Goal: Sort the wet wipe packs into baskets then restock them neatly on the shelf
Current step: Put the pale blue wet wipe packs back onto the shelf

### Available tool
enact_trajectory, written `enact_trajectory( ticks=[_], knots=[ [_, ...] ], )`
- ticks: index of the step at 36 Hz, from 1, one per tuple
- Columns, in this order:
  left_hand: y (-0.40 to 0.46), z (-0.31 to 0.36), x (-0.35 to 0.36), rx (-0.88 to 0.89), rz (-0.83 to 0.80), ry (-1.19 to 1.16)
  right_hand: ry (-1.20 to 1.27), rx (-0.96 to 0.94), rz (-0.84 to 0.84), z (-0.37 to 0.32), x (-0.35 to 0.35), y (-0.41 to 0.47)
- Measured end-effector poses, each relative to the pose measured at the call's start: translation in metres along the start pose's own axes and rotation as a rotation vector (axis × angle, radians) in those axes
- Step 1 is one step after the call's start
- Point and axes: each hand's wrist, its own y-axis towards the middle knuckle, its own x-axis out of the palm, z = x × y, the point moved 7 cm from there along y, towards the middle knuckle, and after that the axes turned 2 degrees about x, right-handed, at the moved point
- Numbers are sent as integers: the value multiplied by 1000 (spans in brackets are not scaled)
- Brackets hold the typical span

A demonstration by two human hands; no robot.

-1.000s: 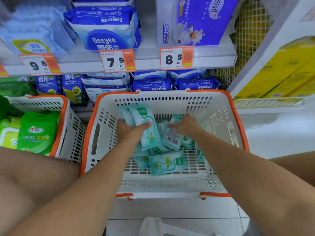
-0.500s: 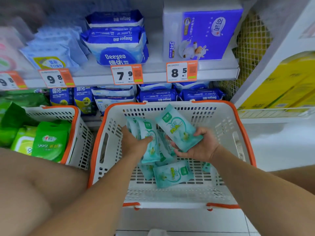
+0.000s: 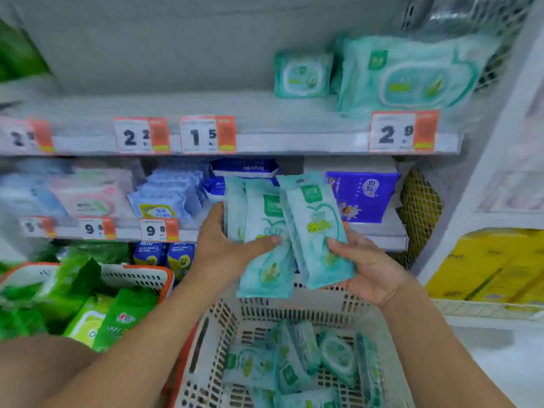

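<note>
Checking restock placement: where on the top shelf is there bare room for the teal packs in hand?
The top shelf is bare from the small teal pack leftward, above the 2.2 tag and 1.5 tag. It is crowded at the right end, where the large teal pack stands beside the small one.

the upper shelf edge (image 3: 294, 141) carries price tags (image 3: 142, 136) reading 2 2, 1 5 and 2 9, the lower tags (image 3: 159, 230) read 9 8, and the held teal pack (image 3: 316, 231) shows 99.9.
</note>
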Motion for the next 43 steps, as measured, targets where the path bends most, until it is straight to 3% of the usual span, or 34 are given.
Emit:
enact_trajectory(
  ticks=[3,8,16,21,25,29,31,35,38,43],
  knots=[
    [3,37,-20,88,5,18,1,-137,95,-29,29,-1],
    [3,67,-42,135,68,-77,-119,-247,90,-53,73,-6],
    [0,70,-35,114,175,-252,-157,-302,110,-48,113,-3],
    [2,85,-31,177,168,-292,-16,-284,38,-37,140,2],
    [0,103,-18,242,-86,-360,-45,-199,-46,-35,158,10],
    [8,129,-11,289,-375,-235,-357,-178,-158,-71,165,12],
    [21,146,-12,279,-439,-195,-448,-218,-145,-96,171,18],
    [83,167,-24,119,-336,-129,-383,-246,11,-140,182,58],
    [135,166,-22,-27,-358,-193,-375,-218,110,-171,184,106],
    [225,158,-21,-31,-179,-180,-519,-201,164,-217,174,191]
  ],
)
